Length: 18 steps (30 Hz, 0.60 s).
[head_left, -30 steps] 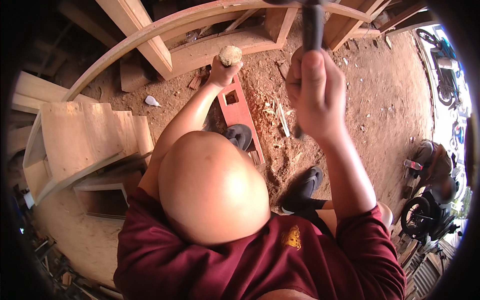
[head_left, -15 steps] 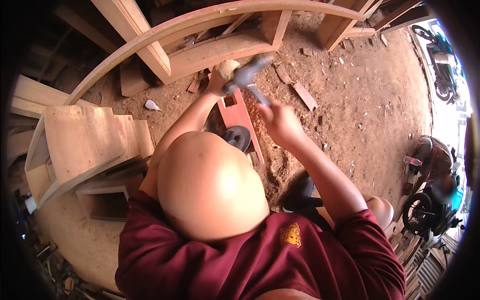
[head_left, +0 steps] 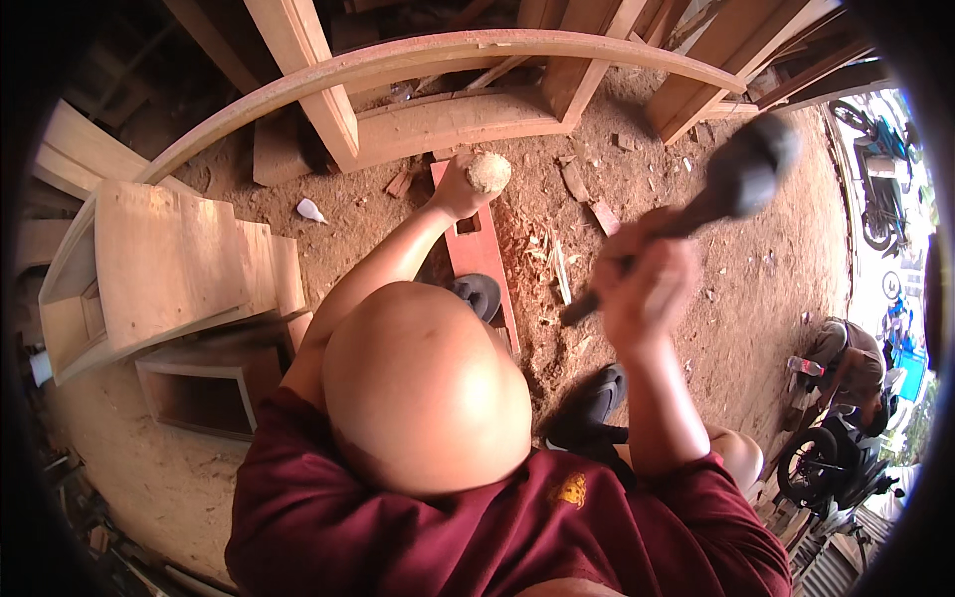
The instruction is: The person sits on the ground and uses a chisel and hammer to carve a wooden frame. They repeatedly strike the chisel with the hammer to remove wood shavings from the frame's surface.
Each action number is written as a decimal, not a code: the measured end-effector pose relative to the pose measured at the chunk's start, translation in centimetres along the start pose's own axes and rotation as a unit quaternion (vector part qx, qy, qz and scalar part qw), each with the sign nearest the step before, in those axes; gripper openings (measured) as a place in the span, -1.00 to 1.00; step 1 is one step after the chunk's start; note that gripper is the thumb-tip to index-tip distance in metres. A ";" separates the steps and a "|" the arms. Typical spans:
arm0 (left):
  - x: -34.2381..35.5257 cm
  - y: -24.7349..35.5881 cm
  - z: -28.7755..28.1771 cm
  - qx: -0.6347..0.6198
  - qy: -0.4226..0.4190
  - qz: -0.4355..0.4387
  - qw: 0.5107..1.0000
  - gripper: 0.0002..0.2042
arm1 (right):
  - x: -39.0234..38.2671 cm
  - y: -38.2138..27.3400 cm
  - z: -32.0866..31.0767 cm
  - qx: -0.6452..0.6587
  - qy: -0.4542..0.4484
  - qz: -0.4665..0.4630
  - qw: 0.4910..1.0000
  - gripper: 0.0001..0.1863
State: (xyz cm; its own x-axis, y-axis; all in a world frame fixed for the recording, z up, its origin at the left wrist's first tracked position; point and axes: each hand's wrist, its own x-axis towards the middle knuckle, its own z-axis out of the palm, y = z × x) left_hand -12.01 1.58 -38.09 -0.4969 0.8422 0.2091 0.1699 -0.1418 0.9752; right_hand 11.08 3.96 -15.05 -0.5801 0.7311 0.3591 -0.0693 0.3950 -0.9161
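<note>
Red plank [head_left: 481, 257] lies lengthwise on the dirt floor [head_left: 756, 289] in front of you, a sq. hole [head_left: 468, 228] cut thru nr its far end. Your L hand [head_left: 454, 194] is just above that end, fingers closed round a handle [head_left: 488, 172] w/ a pale, rough, round top; its lower end is hidden, so can't tell if it touches the plank. Your R hand [head_left: 647, 284] is well off to the right, fingers wrapped tight round the dark hammer [head_left: 696, 207]; its head is blurred, up & right of your fist, well apart from the handle, & the butt sticks out lower left. Your L sandal [head_left: 481, 295] overlaps the plank's left edge; your R shoe [head_left: 601, 394] is on the floor to the right. Pale chips [head_left: 557, 261] lie just right of the plank, w/ a reddish scrap [head_left: 604, 218] a bit further right. Small white bottle [head_left: 310, 211] on the floor, left of your L forearm. Curved wood frame [head_left: 428, 48] arcs across the far side; stepped wood piece [head_left: 174, 264] at left. Far right: a person [head_left: 846, 358] bent over nr a motorbike [head_left: 818, 466].
</note>
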 end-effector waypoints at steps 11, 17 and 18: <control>-0.3 2.6 0.4 0.047 -0.085 0.061 0.993 -0.71 | -3.1 1.0 0.8 -0.071 -0.083 0.129 0.986 -0.48; -1.5 1.3 0.5 0.031 -0.152 0.009 0.988 -0.76 | -5.1 6.7 2.6 -0.228 -0.173 0.268 0.920 -0.61; -2.1 1.6 1.2 0.088 -0.116 0.140 0.979 -0.77 | -5.7 5.8 2.4 -0.158 -0.122 0.275 0.940 -0.63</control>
State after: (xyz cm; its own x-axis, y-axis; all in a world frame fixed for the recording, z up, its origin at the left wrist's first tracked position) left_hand -9.64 0.18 -37.04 -0.2074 0.8811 0.4250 0.4262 -0.3096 0.8500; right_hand 12.01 0.77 -22.88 -0.6299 0.7384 -0.2410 0.5180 0.1682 -0.8387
